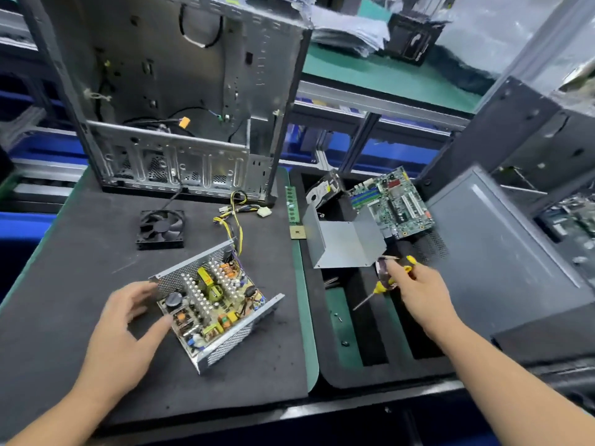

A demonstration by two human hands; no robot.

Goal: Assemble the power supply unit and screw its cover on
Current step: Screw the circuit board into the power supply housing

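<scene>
The open power supply (pixel 214 300) lies at seven o'clock on the desk (pixel 80 252), left hand (pixel 128 320) spread beside it. Right hand (pixel 418 291) pinches a screwdriver (pixel 380 286) near the cover (pixel 344 243); reaching over could knock the screwdriver loose.

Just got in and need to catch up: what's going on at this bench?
A person is putting a power supply together. The left hand touches the open supply, its circuit board exposed, on the black mat. The right hand reaches over the tray with its fingers around a screwdriver. The metal cover still lies in the tray, not fitted.
</scene>
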